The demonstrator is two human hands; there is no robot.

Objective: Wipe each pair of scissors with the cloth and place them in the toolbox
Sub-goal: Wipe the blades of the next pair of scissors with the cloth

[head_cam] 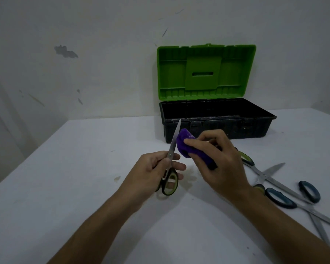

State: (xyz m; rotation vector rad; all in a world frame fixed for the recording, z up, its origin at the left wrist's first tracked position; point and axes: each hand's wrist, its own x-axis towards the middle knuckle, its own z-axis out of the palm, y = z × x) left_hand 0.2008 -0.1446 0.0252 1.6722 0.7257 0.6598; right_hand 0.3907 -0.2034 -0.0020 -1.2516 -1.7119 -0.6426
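Note:
My left hand [152, 168] grips a pair of scissors [173, 141] with black-and-green handles, blades closed and pointing up and away. My right hand [219, 159] holds a bunched purple cloth [187, 143] pressed against the right side of the blade. Behind them the toolbox [217, 126] stands open, a dark tray with its green lid [206, 71] raised against the wall. More scissors lie on the table at right: a green-handled pair [255, 168] with blades spread and a blue-handled pair [293, 199].
The white table [74, 187] meets a scuffed white wall at the back. Its left edge runs diagonally from the far corner toward me. A small stain [117, 178] marks the surface left of my left hand.

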